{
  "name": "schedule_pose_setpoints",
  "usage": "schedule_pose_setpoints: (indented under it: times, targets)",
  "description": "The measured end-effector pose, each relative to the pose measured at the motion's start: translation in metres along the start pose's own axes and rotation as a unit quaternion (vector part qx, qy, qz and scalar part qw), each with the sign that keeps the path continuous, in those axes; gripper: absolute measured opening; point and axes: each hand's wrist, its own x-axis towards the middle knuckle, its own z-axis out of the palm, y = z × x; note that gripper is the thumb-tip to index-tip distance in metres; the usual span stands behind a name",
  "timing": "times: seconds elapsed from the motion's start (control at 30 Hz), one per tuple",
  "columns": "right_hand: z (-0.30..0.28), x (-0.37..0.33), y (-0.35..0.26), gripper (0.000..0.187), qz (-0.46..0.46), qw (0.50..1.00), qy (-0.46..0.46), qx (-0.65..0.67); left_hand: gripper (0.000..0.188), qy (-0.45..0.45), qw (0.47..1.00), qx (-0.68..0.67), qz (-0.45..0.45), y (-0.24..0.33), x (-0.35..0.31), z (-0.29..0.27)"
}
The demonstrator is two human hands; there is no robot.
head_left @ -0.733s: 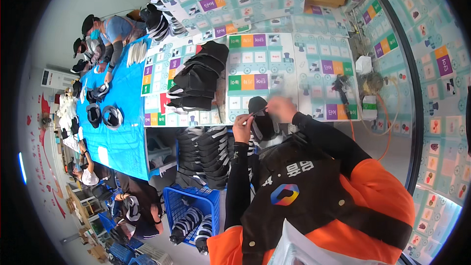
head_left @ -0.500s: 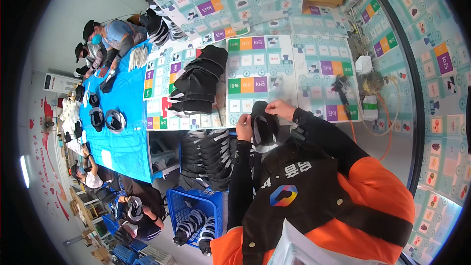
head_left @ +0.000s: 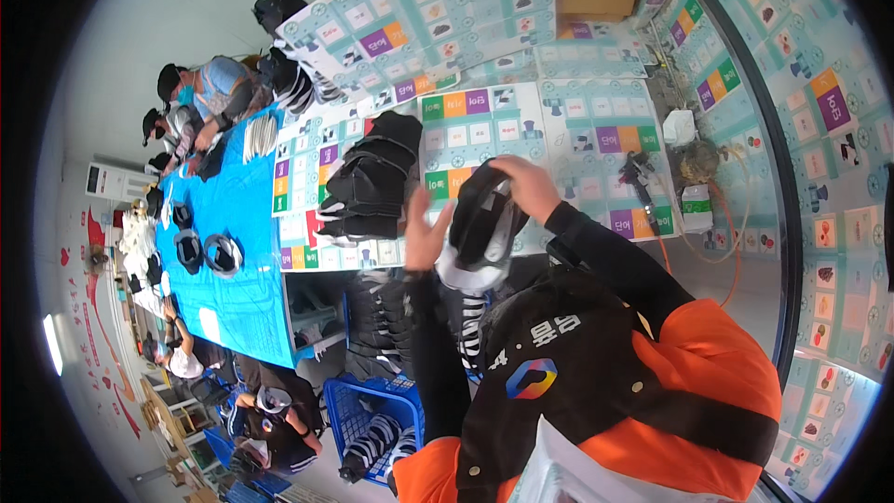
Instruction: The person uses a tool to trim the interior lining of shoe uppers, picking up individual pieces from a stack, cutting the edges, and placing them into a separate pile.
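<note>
A black cap (head_left: 473, 216) with a pale grey-white lining is held up in front of me, its hollow inside partly turned toward me. My right hand (head_left: 527, 188) grips its far right edge, fingers closed over the rim. To the left of the cap is my left hand (head_left: 426, 231), blurred, its fingers stretched apart, and I see nothing in it. A leaning pile of black caps (head_left: 377, 172) lies on the table just beyond my left hand.
Beneath the table edge stand several stacked caps (head_left: 377, 321). A blue crate (head_left: 340, 401) on the floor holds striped stacks. On the right, a hand tool (head_left: 641, 182) with an orange hose lies near the table. Co-workers sit around a blue-covered table (head_left: 233, 303) at left.
The cap has come nearer and tilted, showing more of its inside. My left hand has let go of it and spread its fingers; my right hand keeps hold.
</note>
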Motion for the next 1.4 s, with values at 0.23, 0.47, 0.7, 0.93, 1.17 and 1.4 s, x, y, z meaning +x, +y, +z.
schedule_pose_setpoints:
  times: [0.23, 0.47, 0.7, 0.93, 1.17, 1.4]
  targets:
    - [-0.023, -0.034, 0.088, 0.033, 0.231, 0.966, 0.04, 0.107, 0.052, -0.046, 0.972, -0.106, -0.204, 0.06, -0.03, -0.001]
    - [-0.103, -0.12, 0.219, 0.055, 0.216, 0.964, 0.024, -0.154, 0.033, -0.025, 0.958, 0.281, 0.052, 0.103, 0.049, 0.106]
    - [-0.166, -0.171, 0.273, 0.06, 0.329, 0.866, -0.016, -0.377, 0.033, -0.141, 0.913, 0.382, 0.017, 0.05, 0.062, 0.185]
    - [-0.175, -0.163, 0.308, 0.057, 0.349, 0.814, -0.022, -0.465, 0.032, -0.179, 0.919, 0.347, 0.051, 0.077, 0.088, 0.226]
    - [-0.167, -0.125, 0.221, 0.039, 0.514, 0.792, -0.012, 0.329, 0.032, -0.186, 0.921, 0.342, 0.008, 0.073, 0.099, 0.213]
    - [-0.1, -0.095, 0.141, 0.026, 0.466, 0.838, -0.155, 0.238, 0.031, -0.193, 0.92, 0.341, 0.023, 0.07, 0.099, 0.212]
